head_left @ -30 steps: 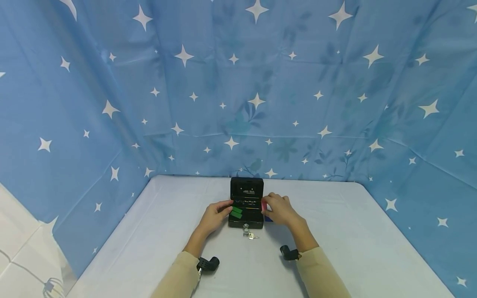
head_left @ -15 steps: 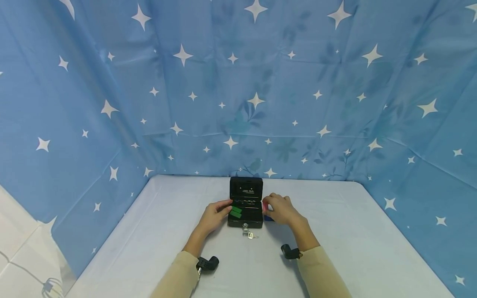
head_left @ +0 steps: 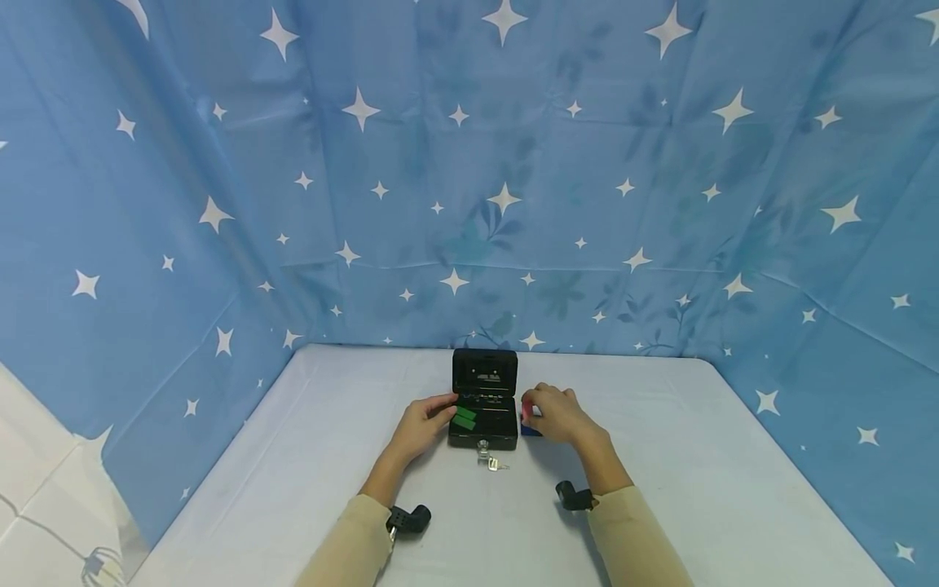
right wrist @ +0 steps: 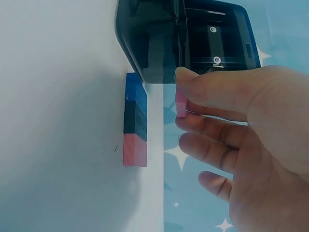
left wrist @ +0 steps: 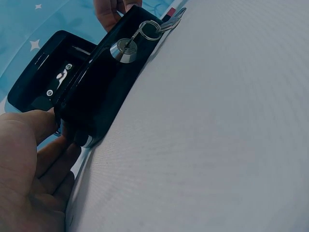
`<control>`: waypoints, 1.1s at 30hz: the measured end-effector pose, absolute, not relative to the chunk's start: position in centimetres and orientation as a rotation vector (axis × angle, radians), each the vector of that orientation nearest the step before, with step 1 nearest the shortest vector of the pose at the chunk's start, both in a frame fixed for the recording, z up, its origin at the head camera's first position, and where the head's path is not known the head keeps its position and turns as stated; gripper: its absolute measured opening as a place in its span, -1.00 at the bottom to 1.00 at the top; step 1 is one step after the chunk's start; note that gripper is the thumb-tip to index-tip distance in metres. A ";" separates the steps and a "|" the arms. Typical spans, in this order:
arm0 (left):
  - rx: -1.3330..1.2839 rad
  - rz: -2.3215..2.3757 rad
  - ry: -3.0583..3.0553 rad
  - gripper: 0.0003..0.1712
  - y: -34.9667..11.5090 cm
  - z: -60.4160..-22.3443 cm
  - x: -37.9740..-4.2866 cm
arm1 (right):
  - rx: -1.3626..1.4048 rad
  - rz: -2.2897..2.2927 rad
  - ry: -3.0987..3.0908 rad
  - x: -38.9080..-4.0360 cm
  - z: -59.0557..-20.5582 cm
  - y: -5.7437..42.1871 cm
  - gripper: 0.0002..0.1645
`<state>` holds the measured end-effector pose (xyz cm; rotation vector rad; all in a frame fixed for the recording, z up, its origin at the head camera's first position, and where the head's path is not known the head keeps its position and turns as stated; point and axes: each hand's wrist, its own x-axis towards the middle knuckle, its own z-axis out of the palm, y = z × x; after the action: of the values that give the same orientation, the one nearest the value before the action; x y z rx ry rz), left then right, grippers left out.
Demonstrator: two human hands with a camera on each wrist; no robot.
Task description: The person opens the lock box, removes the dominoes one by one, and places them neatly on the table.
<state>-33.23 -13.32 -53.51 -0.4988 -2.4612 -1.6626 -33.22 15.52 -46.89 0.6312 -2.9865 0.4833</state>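
A black cash box [head_left: 482, 440] stands on the table with its lid [head_left: 485, 372] raised. Two green blocks [head_left: 465, 422] lie inside at its left. My left hand [head_left: 420, 424] grips the box's left wall, thumb at the rim and fingers along the outside. Just off the right wall, my right hand [right wrist: 241, 125] pinches a pink block [right wrist: 181, 102] between thumb and fingers, above the table. Below it, a blue block [right wrist: 135, 89], a dark block [right wrist: 135, 118] and another pink block [right wrist: 134, 150] sit in a row beside the box.
A key ring with keys [left wrist: 159, 29] hangs from the lock [left wrist: 124, 50] on the box's front. The white table [head_left: 293, 456] reaches back to a blue star-patterned curtain [head_left: 469, 179]. A cable [head_left: 103, 562] lies at the lower left.
My right hand, with the pink block in it, has shifted slightly right, away from the box's wall. The left hand has stayed in place on the box.
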 end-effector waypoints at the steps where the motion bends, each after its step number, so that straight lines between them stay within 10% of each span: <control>1: -0.501 -1.662 -2.460 -0.56 -13.3 -53.5 -33.2 | 0.631 0.483 -2.990 -33.2 -46.9 15.6 -0.77; 33: -0.495 -1.671 -2.458 -0.56 -13.3 -53.3 -33.1 | 0.597 0.508 -3.092 -33.4 -46.8 17.4 -0.75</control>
<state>-33.08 -13.30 -53.34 -0.4953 -2.4576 -1.6710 -33.36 17.39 -46.83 0.5966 -3.0923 0.5084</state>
